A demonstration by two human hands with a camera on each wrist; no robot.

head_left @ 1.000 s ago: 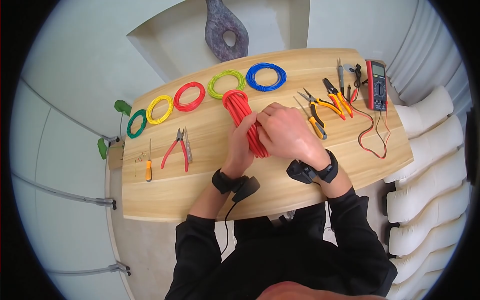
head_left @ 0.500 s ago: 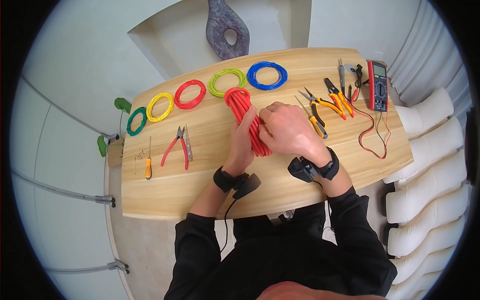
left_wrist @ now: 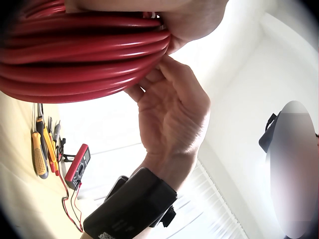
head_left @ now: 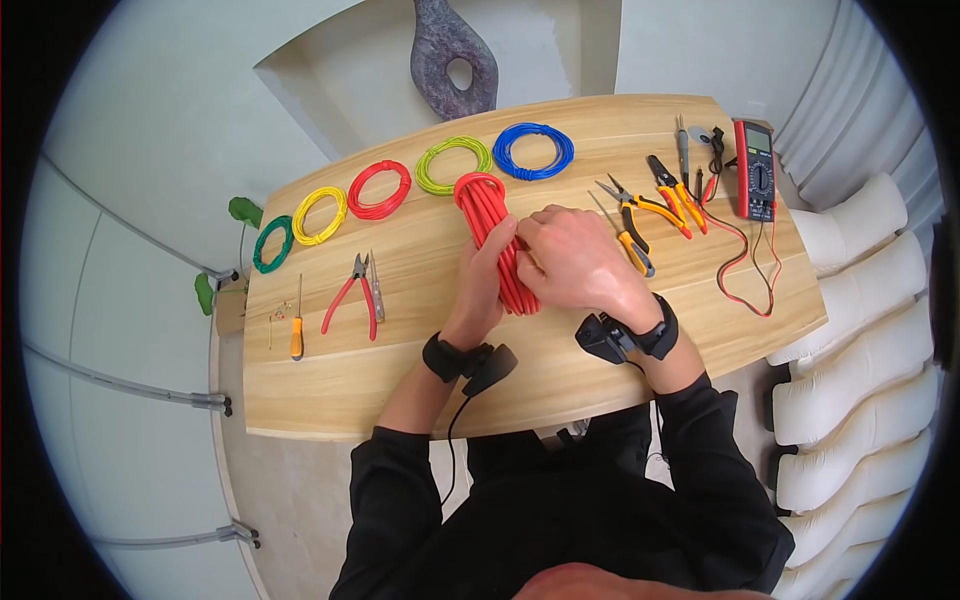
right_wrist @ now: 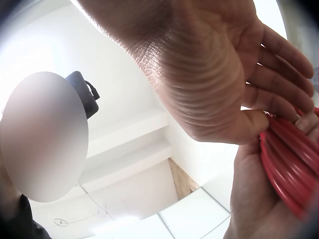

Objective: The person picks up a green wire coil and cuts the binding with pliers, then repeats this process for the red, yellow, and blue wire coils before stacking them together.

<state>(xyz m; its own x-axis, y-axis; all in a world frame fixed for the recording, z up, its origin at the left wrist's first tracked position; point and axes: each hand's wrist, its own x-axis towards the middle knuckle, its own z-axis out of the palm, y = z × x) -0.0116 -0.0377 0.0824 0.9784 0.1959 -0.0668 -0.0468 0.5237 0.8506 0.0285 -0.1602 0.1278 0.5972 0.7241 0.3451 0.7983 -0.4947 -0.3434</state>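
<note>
A thick bundle of red cable (head_left: 484,212) is held up over the middle of the table, its loops pressed long and narrow. My left hand (head_left: 476,292) grips it from the left, with the thumb along the near face. On the other side, my right hand (head_left: 582,262) has its thumb and forefinger pinched together at the cable's edge. The right wrist view shows the other right fingers (right_wrist: 279,74) spread more loosely above the red loops (right_wrist: 294,167). Glossy strands (left_wrist: 84,59) fill the top of the left wrist view.
Coils of green (head_left: 272,246), yellow (head_left: 320,218), red (head_left: 379,192), yellow-green (head_left: 425,168) and blue wire (head_left: 534,175) line the far edge. Red-handled cutters (head_left: 349,300) and screwdrivers lie left. Pliers (head_left: 640,210), wire strippers (head_left: 680,195) and a multimeter (head_left: 757,175) lie right.
The top of the red cable bundle has shifted slightly to the right. Both hands stay at it, the right one hardly moving.
</note>
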